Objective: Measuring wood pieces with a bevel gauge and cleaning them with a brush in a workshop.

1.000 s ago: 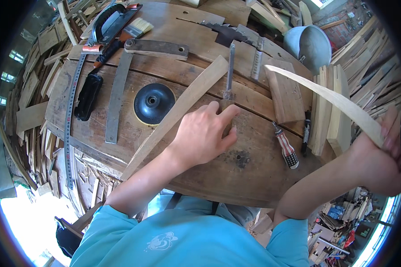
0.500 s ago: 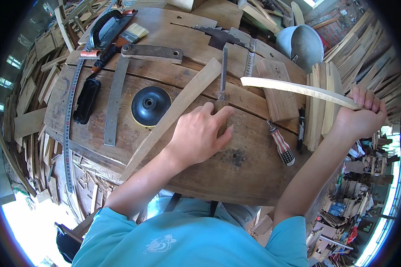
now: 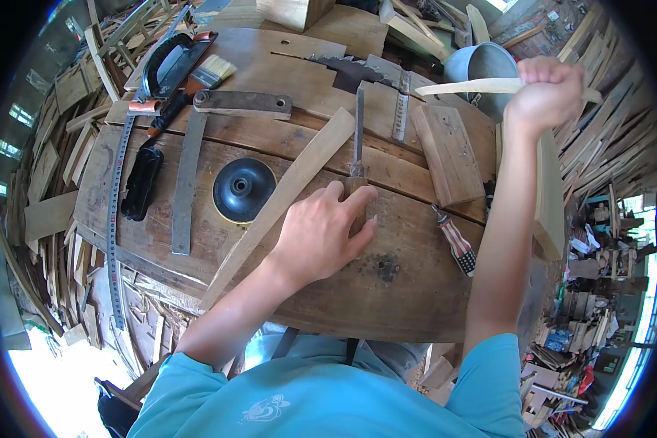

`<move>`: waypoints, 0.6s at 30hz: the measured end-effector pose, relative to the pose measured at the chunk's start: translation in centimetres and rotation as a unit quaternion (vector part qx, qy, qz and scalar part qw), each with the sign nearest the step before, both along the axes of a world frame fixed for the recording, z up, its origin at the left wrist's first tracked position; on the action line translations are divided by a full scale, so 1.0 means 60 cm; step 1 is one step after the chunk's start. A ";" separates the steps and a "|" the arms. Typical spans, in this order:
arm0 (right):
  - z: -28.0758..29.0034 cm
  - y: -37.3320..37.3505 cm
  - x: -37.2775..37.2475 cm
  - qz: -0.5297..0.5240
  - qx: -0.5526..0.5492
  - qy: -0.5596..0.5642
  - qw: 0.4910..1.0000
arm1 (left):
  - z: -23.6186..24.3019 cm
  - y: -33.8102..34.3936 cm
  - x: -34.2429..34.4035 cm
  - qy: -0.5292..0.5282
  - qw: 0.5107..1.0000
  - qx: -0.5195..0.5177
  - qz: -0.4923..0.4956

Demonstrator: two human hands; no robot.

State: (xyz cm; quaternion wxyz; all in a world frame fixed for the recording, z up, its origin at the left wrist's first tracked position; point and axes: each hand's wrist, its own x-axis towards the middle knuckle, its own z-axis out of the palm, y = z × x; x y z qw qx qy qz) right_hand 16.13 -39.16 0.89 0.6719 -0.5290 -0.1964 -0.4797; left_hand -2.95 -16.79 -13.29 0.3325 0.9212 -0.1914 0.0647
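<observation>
My left hand [image 3: 321, 232] grips the wooden handle of a chisel [image 3: 358, 135], which lies on the bench with its narrow metal blade pointing away from me. Up at the right, my right hand [image 3: 547, 95] is closed around a pale, slightly curved wooden strip [image 3: 469, 86], raised above the bench, its thin end pointing left. A longer strip of wood [image 3: 285, 197] lies slantwise just left of the chisel and passes close to my left forearm. Right of the chisel rests a screwdriver [image 3: 454, 241] with a striped, starred handle.
On the wooden bench [image 3: 306, 310] lie a black sanding pad [image 3: 244, 190], a hinged bevel [image 3: 186, 182], a paintbrush [image 3: 213, 71], a black-handled saw [image 3: 169, 66], a tape measure [image 3: 114, 212] and a wood block [image 3: 447, 155]. A metal bucket [image 3: 463, 66] stands beyond.
My right hand has moved up and away from me with the wooden strip, and its wrist has turned. The left hand stays on the chisel handle. The view has shifted slightly.
</observation>
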 end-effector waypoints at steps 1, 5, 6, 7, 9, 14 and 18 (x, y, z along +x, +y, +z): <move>-0.007 0.004 0.005 0.017 -0.014 0.004 1.000 | 0.000 -0.001 0.000 0.001 1.000 -0.005 0.000; 0.005 -0.005 0.014 0.058 -0.023 0.025 0.998 | 0.004 -0.002 -0.001 0.004 1.000 -0.003 -0.003; 0.010 -0.007 0.016 0.066 -0.023 0.031 0.997 | 0.006 -0.001 -0.001 0.012 1.000 0.000 -0.003; 0.013 -0.004 0.015 0.067 -0.022 0.032 0.997 | 0.007 0.000 -0.001 0.020 1.000 0.004 -0.002; 0.015 0.003 0.015 0.085 -0.012 0.057 0.995 | 0.007 0.002 0.000 0.021 1.000 0.003 0.002; 0.001 0.004 0.038 0.104 -0.019 0.069 0.992 | 0.007 0.000 0.002 0.017 1.000 -0.002 -0.001; -0.003 0.009 0.046 0.127 -0.022 0.073 0.989 | 0.004 0.000 0.001 0.001 1.000 -0.004 -0.002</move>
